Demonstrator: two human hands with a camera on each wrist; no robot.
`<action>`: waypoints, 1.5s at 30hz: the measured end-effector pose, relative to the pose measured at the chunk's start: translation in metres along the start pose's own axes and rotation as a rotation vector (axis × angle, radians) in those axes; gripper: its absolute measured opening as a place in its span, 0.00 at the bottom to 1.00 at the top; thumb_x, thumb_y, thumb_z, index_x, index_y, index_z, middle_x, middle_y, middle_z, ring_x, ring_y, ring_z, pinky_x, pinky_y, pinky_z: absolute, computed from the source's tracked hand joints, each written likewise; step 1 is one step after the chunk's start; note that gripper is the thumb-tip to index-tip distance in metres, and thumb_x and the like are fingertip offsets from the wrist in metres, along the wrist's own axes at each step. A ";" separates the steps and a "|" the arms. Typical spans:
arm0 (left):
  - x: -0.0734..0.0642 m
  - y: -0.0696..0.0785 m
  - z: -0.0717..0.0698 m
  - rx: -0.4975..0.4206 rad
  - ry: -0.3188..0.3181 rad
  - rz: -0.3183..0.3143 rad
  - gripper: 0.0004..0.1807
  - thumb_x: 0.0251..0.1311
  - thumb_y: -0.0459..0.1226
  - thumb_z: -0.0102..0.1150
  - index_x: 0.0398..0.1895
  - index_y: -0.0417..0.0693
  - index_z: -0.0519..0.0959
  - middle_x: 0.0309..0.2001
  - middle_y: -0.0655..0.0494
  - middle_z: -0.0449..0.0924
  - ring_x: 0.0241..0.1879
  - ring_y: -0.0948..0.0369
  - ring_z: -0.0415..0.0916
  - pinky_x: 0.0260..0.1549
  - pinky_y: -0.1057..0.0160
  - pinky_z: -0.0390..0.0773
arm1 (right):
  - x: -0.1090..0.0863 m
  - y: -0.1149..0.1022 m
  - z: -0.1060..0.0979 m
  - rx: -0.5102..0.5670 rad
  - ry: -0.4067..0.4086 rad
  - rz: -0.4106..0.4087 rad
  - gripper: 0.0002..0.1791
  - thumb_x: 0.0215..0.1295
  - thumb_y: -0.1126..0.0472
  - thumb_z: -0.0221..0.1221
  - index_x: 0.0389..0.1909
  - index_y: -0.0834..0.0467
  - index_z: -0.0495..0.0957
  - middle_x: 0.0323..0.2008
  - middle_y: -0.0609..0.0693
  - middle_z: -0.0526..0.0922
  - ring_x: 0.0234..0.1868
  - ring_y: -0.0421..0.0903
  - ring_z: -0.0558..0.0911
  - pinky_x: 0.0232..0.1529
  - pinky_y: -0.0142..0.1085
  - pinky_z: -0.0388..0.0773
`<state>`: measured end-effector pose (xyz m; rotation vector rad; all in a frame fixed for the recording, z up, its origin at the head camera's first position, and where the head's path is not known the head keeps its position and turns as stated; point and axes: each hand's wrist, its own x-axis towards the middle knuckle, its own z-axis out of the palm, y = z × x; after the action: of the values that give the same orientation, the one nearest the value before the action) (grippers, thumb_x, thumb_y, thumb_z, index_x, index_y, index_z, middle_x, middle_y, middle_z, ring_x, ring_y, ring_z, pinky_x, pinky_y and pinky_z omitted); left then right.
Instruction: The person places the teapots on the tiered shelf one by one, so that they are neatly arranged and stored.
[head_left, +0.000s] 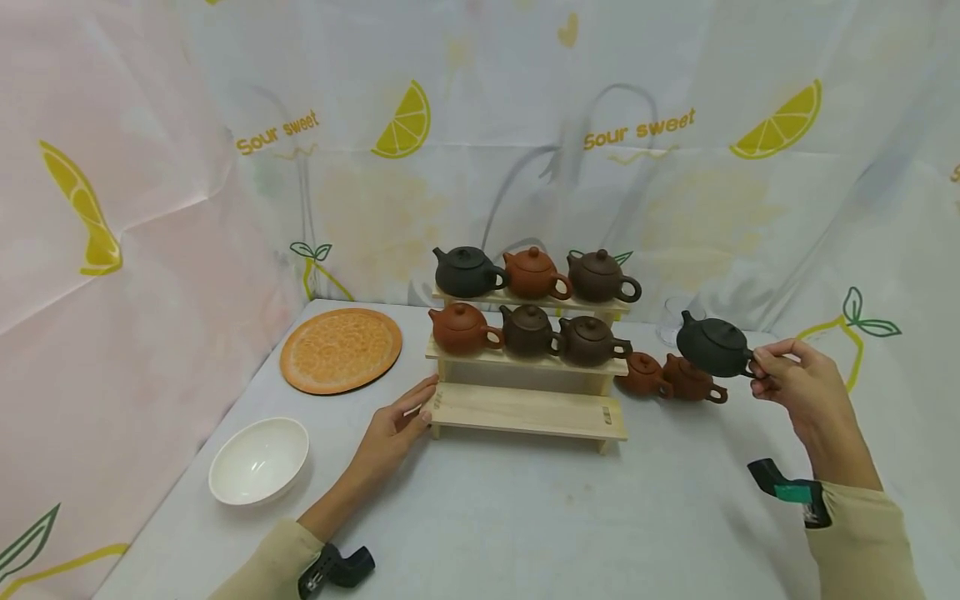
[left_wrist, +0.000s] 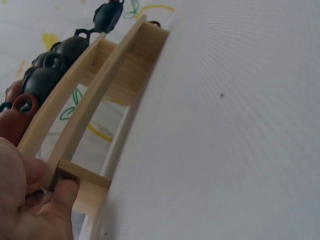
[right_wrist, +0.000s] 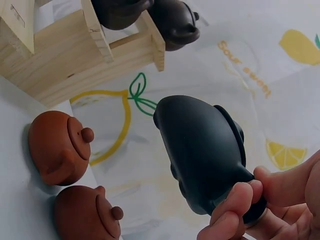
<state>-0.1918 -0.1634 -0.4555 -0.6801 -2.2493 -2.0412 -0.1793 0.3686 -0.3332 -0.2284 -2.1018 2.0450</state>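
My right hand (head_left: 806, 390) pinches the handle of a black teapot (head_left: 714, 346), held in the air right of the rack; the right wrist view shows the teapot (right_wrist: 200, 150) tilted. With its thumb and fingers, my left hand (head_left: 392, 429) grips the left end of the wooden rack's lowest shelf (head_left: 525, 410), also seen in the left wrist view as a shelf edge (left_wrist: 95, 95). On the top shelf stand a black teapot (head_left: 467, 273), a reddish one (head_left: 532, 275) and a brown one (head_left: 597, 277). The middle shelf bears a reddish teapot (head_left: 459, 329) and two dark brown ones (head_left: 527, 332).
Two reddish teapots (head_left: 692, 382) sit on the white table (head_left: 510, 517) at the rack's right, below the held teapot. A clear glass (head_left: 670, 321) stands behind them. At the left are a round orange mat (head_left: 341, 350) and a white bowl (head_left: 258, 461). Printed cloth (head_left: 510, 92) hangs behind.
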 end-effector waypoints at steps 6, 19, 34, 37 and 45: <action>-0.001 0.001 0.002 -0.051 0.005 -0.029 0.26 0.74 0.22 0.53 0.73 0.25 0.65 0.78 0.42 0.59 0.78 0.48 0.52 0.62 0.69 0.72 | -0.006 -0.005 -0.001 0.026 -0.065 -0.046 0.05 0.77 0.67 0.58 0.37 0.59 0.76 0.23 0.50 0.79 0.20 0.43 0.79 0.25 0.29 0.81; 0.000 0.000 -0.001 -0.051 0.016 -0.063 0.25 0.74 0.23 0.53 0.73 0.28 0.68 0.78 0.45 0.61 0.78 0.48 0.52 0.60 0.67 0.75 | -0.017 -0.023 0.006 0.046 -0.161 -0.113 0.07 0.77 0.70 0.57 0.36 0.59 0.77 0.24 0.52 0.78 0.20 0.45 0.78 0.26 0.30 0.81; -0.001 0.002 -0.003 -0.015 0.019 -0.048 0.24 0.75 0.25 0.53 0.72 0.30 0.70 0.77 0.49 0.63 0.78 0.53 0.53 0.65 0.69 0.68 | -0.029 -0.040 0.032 0.043 -0.317 -0.211 0.05 0.77 0.73 0.55 0.39 0.64 0.77 0.25 0.54 0.77 0.21 0.47 0.77 0.27 0.32 0.80; -0.002 0.001 -0.005 0.004 0.024 -0.037 0.24 0.75 0.26 0.54 0.72 0.32 0.70 0.77 0.50 0.64 0.78 0.54 0.53 0.66 0.70 0.67 | -0.030 -0.041 0.042 0.030 -0.353 -0.226 0.04 0.77 0.72 0.55 0.40 0.66 0.76 0.25 0.54 0.76 0.21 0.48 0.77 0.27 0.33 0.80; -0.001 -0.003 -0.003 -0.004 0.001 -0.009 0.24 0.76 0.27 0.55 0.72 0.31 0.70 0.77 0.47 0.63 0.78 0.50 0.53 0.66 0.70 0.66 | -0.038 -0.041 0.065 0.041 -0.399 -0.245 0.04 0.77 0.72 0.56 0.38 0.66 0.76 0.24 0.52 0.76 0.19 0.48 0.76 0.21 0.36 0.72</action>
<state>-0.1929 -0.1669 -0.4583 -0.6698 -2.2526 -2.0494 -0.1575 0.2954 -0.2948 0.4584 -2.1617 2.1131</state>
